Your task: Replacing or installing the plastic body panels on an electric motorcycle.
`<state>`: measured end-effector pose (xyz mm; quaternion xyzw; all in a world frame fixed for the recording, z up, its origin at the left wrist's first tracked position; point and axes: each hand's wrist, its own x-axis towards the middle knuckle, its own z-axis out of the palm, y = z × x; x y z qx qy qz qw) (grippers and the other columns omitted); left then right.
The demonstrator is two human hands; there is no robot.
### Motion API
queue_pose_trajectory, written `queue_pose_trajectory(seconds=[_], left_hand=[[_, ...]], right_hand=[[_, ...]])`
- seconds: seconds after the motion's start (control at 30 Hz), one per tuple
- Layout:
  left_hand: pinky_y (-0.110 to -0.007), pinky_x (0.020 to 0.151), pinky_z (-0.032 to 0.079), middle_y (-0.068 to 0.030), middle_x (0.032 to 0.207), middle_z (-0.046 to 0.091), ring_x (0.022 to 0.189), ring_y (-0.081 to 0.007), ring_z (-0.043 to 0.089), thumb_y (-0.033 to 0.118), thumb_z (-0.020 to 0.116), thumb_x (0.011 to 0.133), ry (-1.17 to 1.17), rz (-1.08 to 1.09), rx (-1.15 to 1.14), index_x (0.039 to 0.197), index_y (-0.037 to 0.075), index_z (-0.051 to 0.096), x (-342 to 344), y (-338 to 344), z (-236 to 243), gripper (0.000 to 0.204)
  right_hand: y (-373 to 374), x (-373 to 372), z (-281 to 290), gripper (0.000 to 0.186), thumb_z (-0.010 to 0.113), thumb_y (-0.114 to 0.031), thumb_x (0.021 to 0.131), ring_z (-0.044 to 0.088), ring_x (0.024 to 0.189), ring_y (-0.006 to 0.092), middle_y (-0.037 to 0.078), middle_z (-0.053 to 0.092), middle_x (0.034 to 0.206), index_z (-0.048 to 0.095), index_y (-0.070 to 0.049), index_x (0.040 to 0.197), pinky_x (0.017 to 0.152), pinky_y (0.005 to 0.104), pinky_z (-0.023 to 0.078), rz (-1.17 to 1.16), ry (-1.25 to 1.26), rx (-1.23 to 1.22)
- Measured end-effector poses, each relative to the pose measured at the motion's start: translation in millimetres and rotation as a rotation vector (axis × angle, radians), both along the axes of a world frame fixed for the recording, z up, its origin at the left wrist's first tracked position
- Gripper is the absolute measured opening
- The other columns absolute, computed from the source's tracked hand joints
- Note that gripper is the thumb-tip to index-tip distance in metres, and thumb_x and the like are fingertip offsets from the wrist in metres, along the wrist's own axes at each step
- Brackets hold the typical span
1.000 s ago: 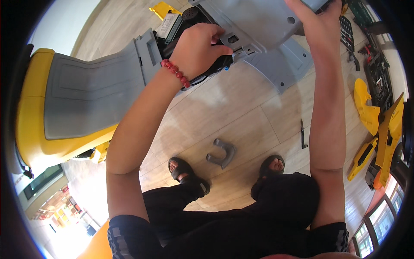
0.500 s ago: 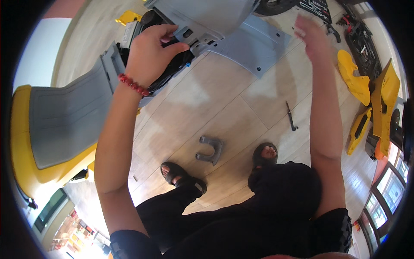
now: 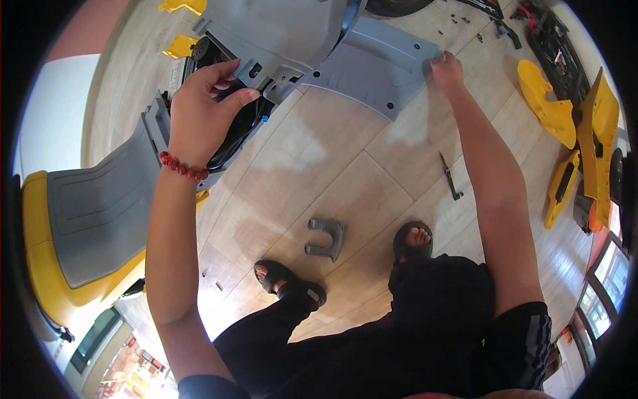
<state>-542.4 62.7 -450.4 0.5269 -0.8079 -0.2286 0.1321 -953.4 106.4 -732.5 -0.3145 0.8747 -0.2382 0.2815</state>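
Observation:
My left hand (image 3: 207,110), with a red bead bracelet (image 3: 183,167) at the wrist, holds the near corner of a curved grey plastic panel (image 3: 286,30) between thumb and fingers. Black cables (image 3: 238,133) run beneath that wrist. On the right, my right hand (image 3: 447,70) has its fingers curled at the outer edge of a flat grey panel (image 3: 375,66) with round black holes. This flat panel reaches in behind the curved one; whether the two are joined I cannot tell. To the left is the scooter's grey seat (image 3: 103,213) with yellow bodywork (image 3: 41,246).
A grey U-shaped part (image 3: 335,241) lies between my sandalled feet. Farther right is a thin dark tool (image 3: 449,178). Yellow panels (image 3: 545,106) and a black tray (image 3: 551,63) line the right side. Small dark pieces (image 3: 480,38) are scattered beyond my right hand.
My right hand has come down and left onto the flat panel's edge. My left hand and the curved panel appear shifted left and slightly lower, as the whole view has moved.

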Motion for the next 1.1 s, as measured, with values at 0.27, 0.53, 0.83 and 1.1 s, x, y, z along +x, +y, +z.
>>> queue_pose_trajectory(seconds=[0.27,0.53,0.83,1.1], left_hand=[[-0.029,0.077,0.047,-0.0117,0.096,0.065,0.084,-0.0184,0.061,0.022,0.077,0.067,0.027,0.032,0.002,0.107,0.002,0.062,-1.4,3.8,-1.7,0.048],[-0.026,0.077,0.045,-0.0063,0.09,0.063,0.08,-0.0121,0.056,0.021,0.076,0.071,0.064,0.032,0.019,0.113,0.002,0.059,1.8,3.0,-7.6,0.05],[-0.026,0.076,0.046,-0.0073,0.09,0.064,0.081,-0.013,0.057,0.022,0.076,0.071,-0.002,0.002,-0.012,0.113,0.003,0.059,1.4,2.3,-2.8,0.049],[-0.03,0.077,0.047,-0.0124,0.097,0.064,0.087,-0.0201,0.061,0.023,0.075,0.069,0.016,0.002,0.019,0.11,0.001,0.06,1.8,3.8,-0.6,0.048]], right_hand=[[-53.9,12.2,18.7,0.056,0.055,-0.042,0.081,0.051,0.112,0.0298,0.009,0.051,0.126,0.046,-0.012,0.128,0.092,0.0388,0.041,0.586,0.404,0.109],[-39.1,-11.9,24.5,0.037,0.059,-0.035,0.083,0.054,0.076,0.0158,0.006,0.06,0.086,0.057,-0.004,0.104,0.069,0.0298,0.043,0.647,-0.189,0.143],[30.2,2.7,52.3,0.028,0.056,-0.03,0.086,0.04,0.062,0.0104,0.0,0.048,0.068,0.054,-0.002,0.084,0.057,0.0274,0.035,0.541,-0.462,-0.039],[95.3,22.4,123.0,0.022,0.054,-0.025,0.089,0.04,0.063,0.0058,-0.005,0.044,0.067,0.053,-0.004,0.08,0.056,0.0243,0.034,0.544,-0.35,0.002]])
